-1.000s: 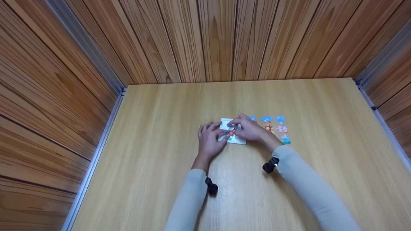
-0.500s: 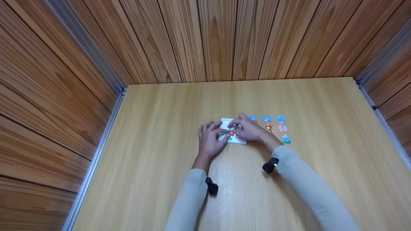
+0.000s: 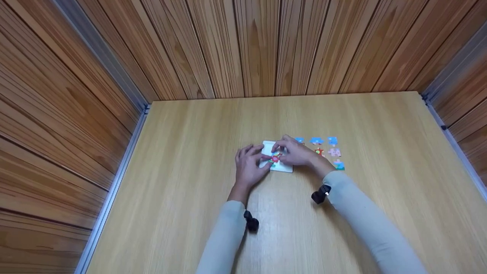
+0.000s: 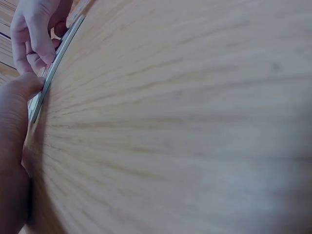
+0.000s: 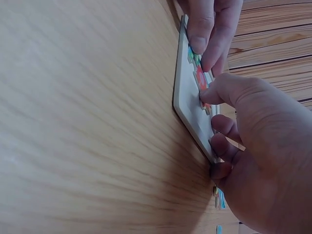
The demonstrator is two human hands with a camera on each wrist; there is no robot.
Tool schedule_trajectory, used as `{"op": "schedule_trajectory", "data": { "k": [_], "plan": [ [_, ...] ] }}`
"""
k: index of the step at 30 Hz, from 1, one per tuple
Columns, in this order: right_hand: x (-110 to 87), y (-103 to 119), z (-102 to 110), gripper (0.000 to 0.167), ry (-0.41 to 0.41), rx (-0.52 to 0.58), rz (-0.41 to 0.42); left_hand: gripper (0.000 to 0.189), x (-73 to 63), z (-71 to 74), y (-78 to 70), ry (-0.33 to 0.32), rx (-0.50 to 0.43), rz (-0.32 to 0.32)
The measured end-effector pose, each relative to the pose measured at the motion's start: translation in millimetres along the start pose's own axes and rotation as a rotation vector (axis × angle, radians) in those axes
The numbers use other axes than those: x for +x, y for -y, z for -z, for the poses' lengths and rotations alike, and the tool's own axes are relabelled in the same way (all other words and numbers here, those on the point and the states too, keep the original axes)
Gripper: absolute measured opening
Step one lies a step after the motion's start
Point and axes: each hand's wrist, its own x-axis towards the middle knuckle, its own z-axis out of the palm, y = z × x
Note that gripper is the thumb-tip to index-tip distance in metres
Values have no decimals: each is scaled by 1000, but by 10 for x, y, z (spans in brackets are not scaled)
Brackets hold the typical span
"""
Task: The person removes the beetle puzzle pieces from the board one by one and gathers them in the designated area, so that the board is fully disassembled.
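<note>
A white puzzle board (image 3: 282, 168) lies on the table between the two hands, with a few colourful jigsaw pieces on it. My left hand (image 3: 249, 167) rests over its left side, fingers spread, and the thumb presses a green-and-blue piece (image 5: 191, 55) near the board's edge. From the right, my right hand (image 3: 297, 152) pinches a red puzzle piece (image 5: 201, 78) between thumb and fingertips, low over the board against the piece beside it. In the left wrist view the board (image 4: 57, 61) shows edge-on, and both hands hide much of its face.
Several loose pieces lie in rows right of the board, among them a blue one (image 3: 332, 140), a pink one (image 3: 335, 152), a red one (image 3: 319, 152) and a blue-green one (image 3: 338, 165). The right forearm passes close beside them. Wood-panelled walls (image 3: 258, 49) enclose the table.
The board has shifted very slightly right and toward the person. Both hands stay in nearly the same place, the right one still pinching the red piece.
</note>
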Motion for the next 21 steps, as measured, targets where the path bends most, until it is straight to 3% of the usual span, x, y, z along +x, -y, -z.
{"op": "schedule_trajectory", "data": {
  "k": [10,16,21],
  "plan": [
    [-9,-37,2,23,-1,22,19,26,-7,-11,-4,-8,8,-6],
    [-9,-47,5,38,3,24,36,25,-1,-11,-2,-19,-10,-9],
    [-20,-15,26,37,21,17,-9,24,4,-9,2,-25,-13,-16]
  ]
}}
